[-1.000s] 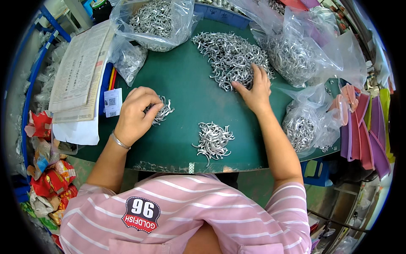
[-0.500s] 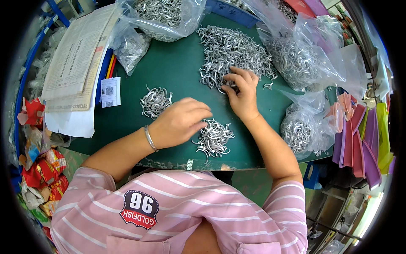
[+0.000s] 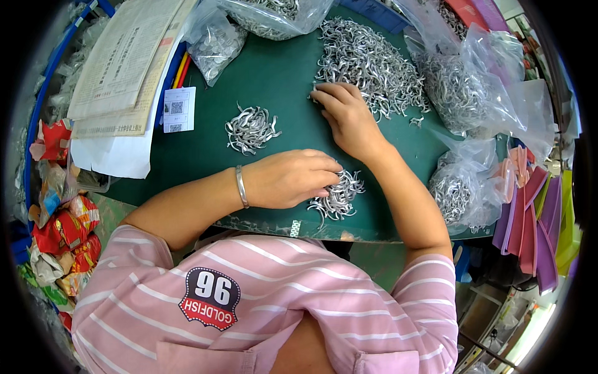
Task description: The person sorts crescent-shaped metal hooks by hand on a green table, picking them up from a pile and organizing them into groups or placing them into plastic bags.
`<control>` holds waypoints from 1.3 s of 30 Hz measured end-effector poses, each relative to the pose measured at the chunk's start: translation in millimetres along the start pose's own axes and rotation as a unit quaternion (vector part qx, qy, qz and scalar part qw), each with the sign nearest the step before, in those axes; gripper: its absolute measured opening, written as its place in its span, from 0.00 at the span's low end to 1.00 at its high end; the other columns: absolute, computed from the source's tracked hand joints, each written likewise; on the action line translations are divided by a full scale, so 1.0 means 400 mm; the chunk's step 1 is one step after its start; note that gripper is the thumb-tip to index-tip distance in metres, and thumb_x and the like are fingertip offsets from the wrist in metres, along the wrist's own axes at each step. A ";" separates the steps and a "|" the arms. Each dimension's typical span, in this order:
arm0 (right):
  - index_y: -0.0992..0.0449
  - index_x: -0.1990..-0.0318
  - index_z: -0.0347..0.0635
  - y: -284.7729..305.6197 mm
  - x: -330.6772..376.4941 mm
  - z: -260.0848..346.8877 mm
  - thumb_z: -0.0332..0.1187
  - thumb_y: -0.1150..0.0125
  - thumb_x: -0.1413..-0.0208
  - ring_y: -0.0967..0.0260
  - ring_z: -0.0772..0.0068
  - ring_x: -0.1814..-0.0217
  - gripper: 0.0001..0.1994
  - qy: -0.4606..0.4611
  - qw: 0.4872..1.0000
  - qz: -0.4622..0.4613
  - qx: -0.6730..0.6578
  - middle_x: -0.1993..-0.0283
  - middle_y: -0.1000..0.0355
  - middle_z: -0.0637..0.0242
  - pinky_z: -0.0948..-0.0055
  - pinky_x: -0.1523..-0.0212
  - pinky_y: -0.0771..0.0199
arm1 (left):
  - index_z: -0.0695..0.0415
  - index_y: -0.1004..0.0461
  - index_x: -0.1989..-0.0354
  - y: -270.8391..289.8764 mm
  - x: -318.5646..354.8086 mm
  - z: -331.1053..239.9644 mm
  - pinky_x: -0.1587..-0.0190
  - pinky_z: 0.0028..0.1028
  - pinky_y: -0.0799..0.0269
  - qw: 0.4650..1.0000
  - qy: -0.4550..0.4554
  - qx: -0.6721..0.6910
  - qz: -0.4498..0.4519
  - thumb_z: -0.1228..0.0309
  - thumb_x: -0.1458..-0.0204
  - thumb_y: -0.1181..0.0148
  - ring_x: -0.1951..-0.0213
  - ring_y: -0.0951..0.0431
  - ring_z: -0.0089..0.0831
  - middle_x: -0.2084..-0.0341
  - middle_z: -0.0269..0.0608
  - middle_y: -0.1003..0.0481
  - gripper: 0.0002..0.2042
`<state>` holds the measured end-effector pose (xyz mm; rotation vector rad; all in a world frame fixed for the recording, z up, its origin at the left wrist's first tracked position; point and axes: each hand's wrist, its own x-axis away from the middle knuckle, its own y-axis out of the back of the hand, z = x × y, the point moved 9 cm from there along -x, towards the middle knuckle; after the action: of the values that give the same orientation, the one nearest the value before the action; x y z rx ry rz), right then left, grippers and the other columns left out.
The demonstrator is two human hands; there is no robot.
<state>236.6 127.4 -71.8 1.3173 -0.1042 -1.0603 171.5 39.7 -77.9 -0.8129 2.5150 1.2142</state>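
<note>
My left hand [image 3: 298, 179] is over the small near pile of curved silvery metal pieces [image 3: 344, 196], palm down. Its fingers are bent together and the fingertips cover part of the pile; what they hold is hidden. At the left lower edge of the large heap of the same pieces [image 3: 374, 62], my right hand [image 3: 350, 118] has its fingers curled, with a bit of silvery metal showing at the fingertips. Another small pile of curved pieces [image 3: 251, 129] lies to the left, apart from both hands.
Clear plastic bags of metal pieces stand at the back [image 3: 274, 19], right [image 3: 461, 93] and near right [image 3: 451, 193]. A bag of flat discs [image 3: 215, 47] lies back left, beside newspapers [image 3: 118, 68] and a printed label [image 3: 179, 110]. Pink and purple strips [image 3: 529, 212] hang off the right edge.
My right hand has shifted left along the large heap's edge, its fingers curling closer. My left hand has moved right onto the near pile. The whole view has shifted slightly.
</note>
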 end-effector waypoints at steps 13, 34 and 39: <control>0.23 0.63 0.36 0.152 0.140 -0.067 0.18 0.44 0.52 0.29 0.54 0.62 0.09 -0.247 0.968 -0.033 -0.027 0.63 0.28 0.56 0.65 0.61 0.29 | 0.61 0.28 0.54 -0.008 -0.001 0.010 0.46 0.36 0.32 1.000 0.019 0.006 0.007 0.75 0.54 0.38 0.48 0.29 0.43 0.51 0.46 0.29 0.16; 0.24 0.63 0.33 0.106 0.231 -0.150 0.20 0.40 0.48 0.26 0.76 0.67 0.05 -0.431 0.841 -0.142 -0.297 0.66 0.23 0.62 0.77 0.68 0.25 | 0.62 0.25 0.58 0.034 -0.010 0.033 0.51 0.35 0.30 0.995 0.075 0.051 -0.045 0.76 0.53 0.38 0.55 0.25 0.45 0.56 0.47 0.24 0.12; 0.26 0.62 0.29 0.089 0.198 -0.102 0.17 0.42 0.48 0.24 0.71 0.63 0.05 -0.341 0.776 -0.155 -0.507 0.63 0.23 0.57 0.77 0.62 0.21 | 0.64 0.27 0.56 0.076 0.007 0.077 0.56 0.25 0.27 0.961 0.191 0.121 -0.158 0.81 0.51 0.39 0.59 0.23 0.29 0.64 0.45 0.24 0.13</control>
<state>325.7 99.3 -94.1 -0.0806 0.1471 -1.5221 150.8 77.8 -78.8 -1.4266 2.6063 0.6812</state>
